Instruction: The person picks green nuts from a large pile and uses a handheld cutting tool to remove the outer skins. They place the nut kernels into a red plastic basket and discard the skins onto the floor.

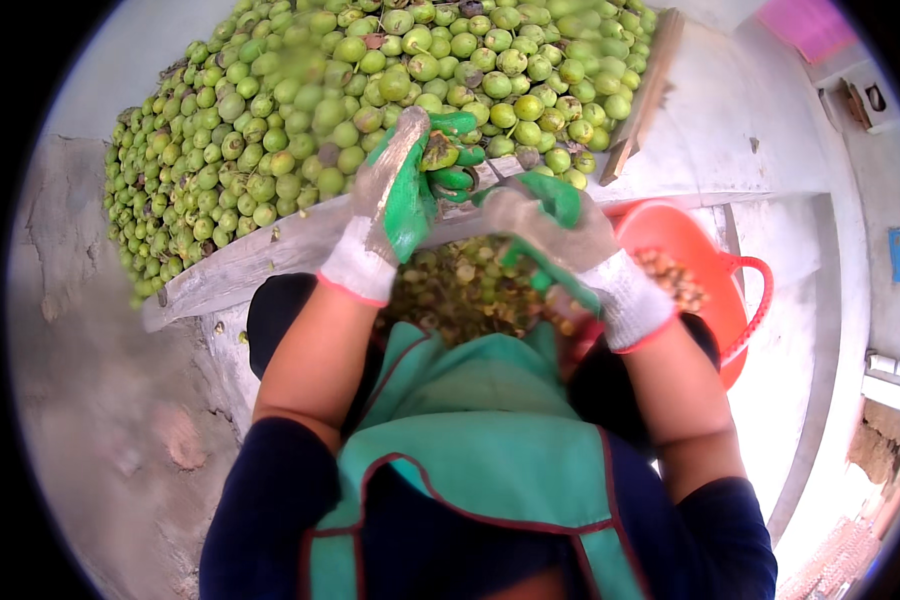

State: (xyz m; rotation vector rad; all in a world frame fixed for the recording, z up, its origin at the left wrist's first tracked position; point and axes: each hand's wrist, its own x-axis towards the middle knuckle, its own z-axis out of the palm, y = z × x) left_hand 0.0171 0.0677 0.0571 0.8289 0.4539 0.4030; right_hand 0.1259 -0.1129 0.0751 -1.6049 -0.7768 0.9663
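Over a plank-edged heap of green fruit (300, 110), a person in a green apron works with both gloved hands. At 12 o'clock the left hand (395, 195) holds a dark-spotted fruit (438, 152), grip closed around it. Just to its right the right hand (545, 225) is curled tight, but what it holds is hidden. Husk scraps (460, 290) lie at 6 o'clock of the hands, and a red basket (745, 300) with brown nuts sits at 3 o'clock. Judged from this, steadying the fruit firmly over the scraps would serve best.
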